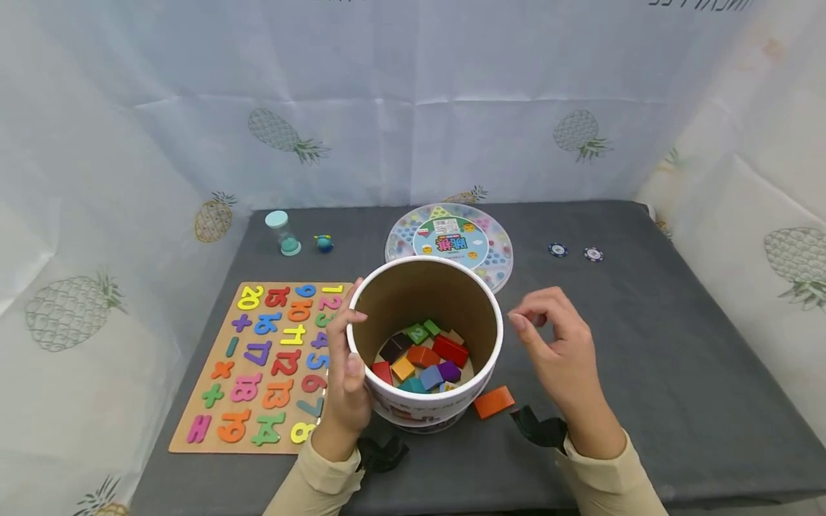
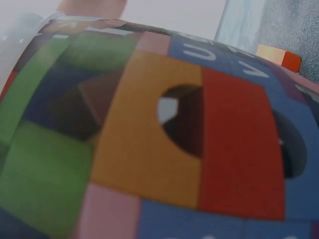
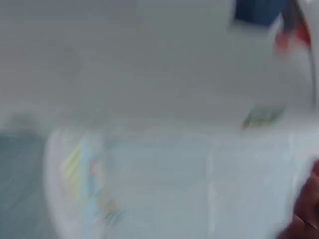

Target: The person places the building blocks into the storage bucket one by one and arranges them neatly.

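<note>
A round white-rimmed bucket (image 1: 422, 416) stands near the front middle of the table, its open mouth tilted toward me. My left hand (image 1: 345, 380) grips its left side, one fingertip over the rim and the thumb against the outer wall. Inside lie several coloured toy blocks (image 1: 424, 356). The bucket's printed wall (image 2: 149, 129) fills the left wrist view. To the right of the bucket my right hand (image 1: 561, 347) hovers with loosely bent fingers and nothing visible in them. An orange block (image 1: 494, 402) lies on the table between the bucket and that hand. The right wrist view is blurred.
A wooden number board (image 1: 216, 387) lies at left, partly behind my left hand. Further back are a sand timer (image 1: 282, 233), a small blue toy (image 1: 324, 244), a round board-game box (image 1: 500, 247) behind the bucket, and two poker chips (image 1: 558, 249). Printed curtains (image 1: 413, 143) surround the table.
</note>
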Motion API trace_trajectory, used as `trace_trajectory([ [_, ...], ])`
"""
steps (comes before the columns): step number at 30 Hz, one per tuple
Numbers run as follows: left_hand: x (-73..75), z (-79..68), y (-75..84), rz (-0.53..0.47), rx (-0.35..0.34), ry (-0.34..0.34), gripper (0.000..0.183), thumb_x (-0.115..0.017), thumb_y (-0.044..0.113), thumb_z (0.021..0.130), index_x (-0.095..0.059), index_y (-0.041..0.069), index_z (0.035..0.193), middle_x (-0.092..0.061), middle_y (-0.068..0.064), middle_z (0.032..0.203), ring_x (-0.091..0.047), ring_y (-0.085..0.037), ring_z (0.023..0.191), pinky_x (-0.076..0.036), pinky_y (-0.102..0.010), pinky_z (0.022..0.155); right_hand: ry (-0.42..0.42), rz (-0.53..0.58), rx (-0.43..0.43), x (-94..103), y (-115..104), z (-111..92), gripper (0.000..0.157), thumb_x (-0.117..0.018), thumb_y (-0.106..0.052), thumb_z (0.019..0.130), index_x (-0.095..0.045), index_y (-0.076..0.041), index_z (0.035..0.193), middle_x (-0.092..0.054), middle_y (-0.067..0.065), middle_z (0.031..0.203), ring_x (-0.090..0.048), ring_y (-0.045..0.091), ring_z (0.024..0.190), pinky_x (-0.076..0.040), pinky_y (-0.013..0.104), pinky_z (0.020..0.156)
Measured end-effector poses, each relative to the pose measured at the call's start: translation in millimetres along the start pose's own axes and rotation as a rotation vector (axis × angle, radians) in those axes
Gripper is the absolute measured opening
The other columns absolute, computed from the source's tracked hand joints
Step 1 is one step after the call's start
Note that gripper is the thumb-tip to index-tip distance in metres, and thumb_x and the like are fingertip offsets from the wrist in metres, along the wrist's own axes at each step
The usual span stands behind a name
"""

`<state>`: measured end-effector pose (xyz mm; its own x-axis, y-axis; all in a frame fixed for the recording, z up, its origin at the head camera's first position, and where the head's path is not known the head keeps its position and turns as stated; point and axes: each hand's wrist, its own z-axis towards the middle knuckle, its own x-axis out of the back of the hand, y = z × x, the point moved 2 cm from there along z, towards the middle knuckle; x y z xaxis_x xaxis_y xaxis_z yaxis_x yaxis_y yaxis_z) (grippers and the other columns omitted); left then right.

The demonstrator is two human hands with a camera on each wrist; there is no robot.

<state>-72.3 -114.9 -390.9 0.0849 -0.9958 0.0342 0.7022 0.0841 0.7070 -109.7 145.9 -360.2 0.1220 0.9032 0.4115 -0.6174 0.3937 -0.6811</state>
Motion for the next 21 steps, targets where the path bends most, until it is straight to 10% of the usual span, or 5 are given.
trace_trajectory([
  [5,-1.5,-0.5,-0.9,-0.001,-0.005,0.003,0.054,-0.031,0.047,0.097,-0.029,-0.001,0.121,-0.018,-0.019,0.153,-0.021,-0.042,0.135,-0.039,-0.047,0.102,-0.606,-0.145,-0.236,-4.2,52.0,-45.0,0.032,-0.078,-0.026,0.079,-0.065,-0.022,0.108,-0.053,-0.008,0.096,-0.051,0.008,0.082,-0.047,0.025,0.069],
  [8,-1.3,-1.4,-1.3,0.014,-0.008,0.013,0.054,-0.032,0.047,0.097,-0.030,-0.001,0.121,-0.019,-0.019,0.153,-0.020,-0.042,0.135,-0.038,-0.045,0.102,-0.822,-0.204,-0.284,-15.4,67.2,-70.9,0.038,-0.080,-0.036,0.075,-0.064,-0.026,0.109,-0.049,-0.010,0.100,-0.050,0.008,0.086,-0.048,0.028,0.075],
  [15,-0.1,-2.5,-0.3,0.018,0.018,0.019,0.054,-0.033,0.045,0.097,-0.029,-0.002,0.121,-0.019,-0.018,0.154,-0.021,-0.041,0.135,-0.039,-0.043,0.102,-0.671,-0.394,-0.241,-12.8,77.7,-75.3,0.028,-0.082,-0.024,0.074,-0.067,-0.022,0.097,-0.053,-0.011,0.090,-0.045,0.010,0.083,-0.045,0.031,0.074],
  [21,-0.3,-1.6,-0.1,0.004,0.011,0.020,0.052,-0.033,0.045,0.097,-0.030,-0.001,0.121,-0.018,-0.019,0.153,-0.018,-0.041,0.136,-0.040,-0.044,0.101,-0.328,-0.401,-0.238,19.5,53.0,-35.0,0.036,-0.074,-0.015,0.083,-0.064,-0.011,0.117,-0.054,0.001,0.100,-0.047,0.014,0.084,-0.045,0.030,0.069],
])
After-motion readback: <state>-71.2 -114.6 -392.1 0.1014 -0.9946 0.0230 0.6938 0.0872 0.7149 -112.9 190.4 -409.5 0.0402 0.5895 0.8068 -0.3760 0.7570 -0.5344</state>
